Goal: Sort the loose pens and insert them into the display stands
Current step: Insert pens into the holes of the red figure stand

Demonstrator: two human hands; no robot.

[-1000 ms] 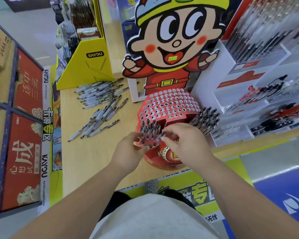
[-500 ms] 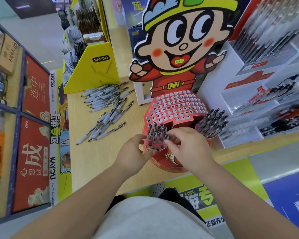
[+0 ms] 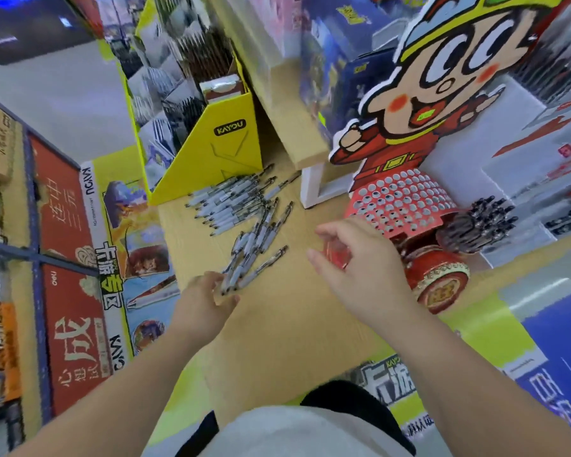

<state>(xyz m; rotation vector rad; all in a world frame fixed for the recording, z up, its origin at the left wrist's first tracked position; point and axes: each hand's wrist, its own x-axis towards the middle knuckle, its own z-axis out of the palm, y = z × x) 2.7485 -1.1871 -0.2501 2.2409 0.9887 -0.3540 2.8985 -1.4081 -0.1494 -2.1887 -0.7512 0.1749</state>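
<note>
Loose white-and-grey pens [image 3: 254, 245] lie in a heap on the wooden counter [image 3: 277, 324], with a second heap [image 3: 228, 199] behind it. My left hand [image 3: 205, 295] is at the near ends of the front heap, fingers and thumb on either side of the pen tips; motion blur hides whether it grips them. My right hand [image 3: 360, 268] hovers with loosely spread fingers and holds nothing, just in front of the red display stand [image 3: 399, 202] with its many round holes. A cluster of dark pens [image 3: 478, 225] stands in the stand's right side.
A yellow KAYOU cardboard display [image 3: 225, 150] stands behind the pens. A cartoon-figure cutout [image 3: 442, 94] rises over the red stand. White pen racks [image 3: 541, 153] fill the right. The counter's front edge [image 3: 231, 377] is near my body.
My left hand left the red stand and moved left to the front heap of loose pens. My right hand lifted off the stand's pens and opened. The camera view swung left.
</note>
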